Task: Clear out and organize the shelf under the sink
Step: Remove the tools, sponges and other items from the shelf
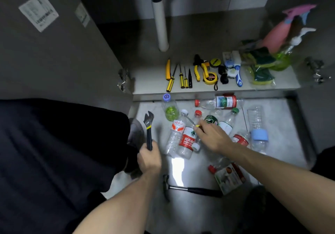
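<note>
Tools (pixel 188 76) lie in a row on the shelf (pixel 150 83); bottles (pixel 184 139) lie on the floor (pixel 199 213) before it.

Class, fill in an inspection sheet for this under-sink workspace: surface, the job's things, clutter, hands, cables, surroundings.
Surface: pale cabinet shelf; grey floor with glare.
Job's things: yellow-handled screwdrivers, yellow tape measure, green-yellow sponges lined on shelf.
Clutter: empty plastic bottles and steel hammer on floor.
Hands: left hand grips black adjustable wrench; right hand pinches thin metal tool.
Cables: nothing seen.
Surroundings: white drain pipe, open cabinet door.
</note>
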`<state>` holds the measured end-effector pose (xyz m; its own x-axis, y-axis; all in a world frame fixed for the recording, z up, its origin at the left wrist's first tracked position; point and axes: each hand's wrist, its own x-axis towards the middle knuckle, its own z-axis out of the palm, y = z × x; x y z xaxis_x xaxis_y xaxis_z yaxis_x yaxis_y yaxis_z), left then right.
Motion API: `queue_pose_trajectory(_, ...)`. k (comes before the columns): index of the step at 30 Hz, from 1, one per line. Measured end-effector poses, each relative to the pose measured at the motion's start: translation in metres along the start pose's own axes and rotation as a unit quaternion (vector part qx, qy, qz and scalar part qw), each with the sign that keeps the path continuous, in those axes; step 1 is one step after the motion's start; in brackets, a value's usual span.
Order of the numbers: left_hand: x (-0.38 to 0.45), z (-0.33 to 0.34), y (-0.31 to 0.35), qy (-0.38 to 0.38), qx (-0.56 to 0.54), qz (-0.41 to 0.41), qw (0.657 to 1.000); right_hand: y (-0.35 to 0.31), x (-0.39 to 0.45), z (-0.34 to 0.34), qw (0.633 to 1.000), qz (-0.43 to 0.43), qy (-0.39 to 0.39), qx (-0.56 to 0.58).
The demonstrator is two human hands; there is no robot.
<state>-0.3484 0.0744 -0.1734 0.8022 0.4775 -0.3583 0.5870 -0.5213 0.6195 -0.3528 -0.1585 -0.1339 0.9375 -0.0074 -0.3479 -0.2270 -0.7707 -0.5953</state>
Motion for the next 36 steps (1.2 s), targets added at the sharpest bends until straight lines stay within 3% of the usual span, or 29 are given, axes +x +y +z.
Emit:
queue_pose_trajectory(7, 0.044, 0.025, -0.003, -0.108, 0.14, -0.045, 0.983, 0.027, -0.034, 0.035, 0.992, -0.042, -0.085, -0.083)
queue_pose_trajectory(11, 0.058, 0.041, -0.012, -0.159, 0.158, -0.092, 0.97, 0.044, -0.045, 0.045, 0.984, -0.023, -0.145, -0.099)
queue_pose_trajectory(13, 0.059, 0.05, -0.015, -0.177, 0.146, -0.116, 0.966, 0.057, -0.051, 0.037, 0.989, -0.01, -0.125, -0.082)
queue_pose_trajectory(15, 0.058, 0.055, -0.013, -0.175, 0.158, -0.114, 0.965, 0.071, -0.059, 0.023, 0.997, 0.016, -0.052, -0.062)
queue_pose_trajectory(18, 0.051, 0.054, 0.001, -0.128, 0.185, -0.046, 0.973, 0.097, -0.06, 0.008, 0.988, 0.119, 0.1, -0.021)
queue_pose_trajectory(21, 0.039, 0.05, 0.022, -0.071, 0.182, 0.084, 0.977, 0.124, -0.058, -0.003, 0.941, 0.284, 0.183, 0.028)
queue_pose_trajectory(25, 0.022, 0.049, 0.038, -0.106, 0.182, 0.247, 0.946, 0.147, -0.08, 0.016, 0.893, 0.41, 0.167, 0.087)
queue_pose_trajectory(31, -0.001, 0.057, 0.046, -0.217, 0.235, 0.392, 0.862, 0.145, -0.093, 0.056, 0.906, 0.421, 0.052, 0.003)
queue_pose_trajectory(36, 0.001, 0.055, 0.051, -0.25, 0.274, 0.438, 0.819, 0.141, -0.086, 0.054, 0.901, 0.419, 0.106, -0.036)
